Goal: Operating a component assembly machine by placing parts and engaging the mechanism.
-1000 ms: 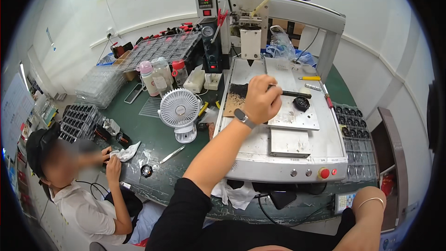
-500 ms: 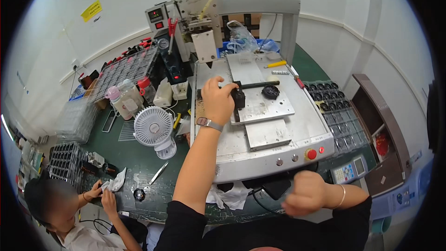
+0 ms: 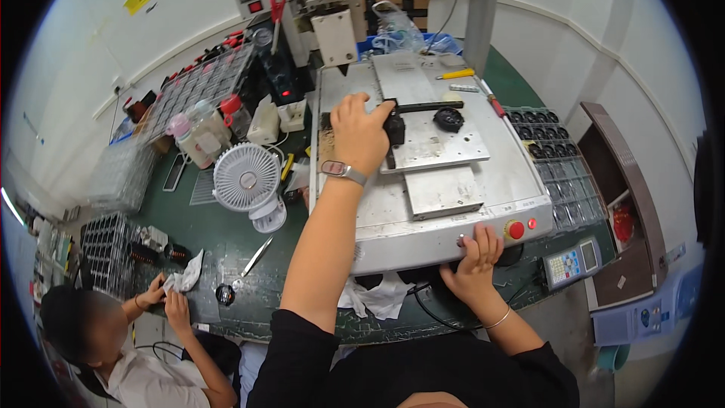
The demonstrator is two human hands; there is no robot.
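My left hand (image 3: 355,136), with a smartband on its wrist, curls over the left side of the metal plate (image 3: 442,151) on a benchtop machine. Its thumb and fingers grip a black block-shaped fixture part (image 3: 394,130) at the plate's left edge; the palm hides some of that part. A round black part (image 3: 448,119) lies on the plate, beside a dark bar (image 3: 430,106). My right hand (image 3: 474,263) is at the machine's front panel (image 3: 408,249), thumb apart and low, fingertips touching the panel by a silver button (image 3: 461,240).
A red push button (image 3: 514,230) sits right of my right hand. Trays of round black parts (image 3: 555,166) and a handheld keypad (image 3: 572,264) lie right. A white fan (image 3: 246,181), bottles (image 3: 192,136) and tweezers (image 3: 257,256) stand or lie left. A co-worker (image 3: 113,340) wipes something with a cloth.
My right hand has moved from a blurred, curled pose in front of the machine up to its front panel, and its fingers have opened. My left hand keeps its hold. The view has shifted slightly.
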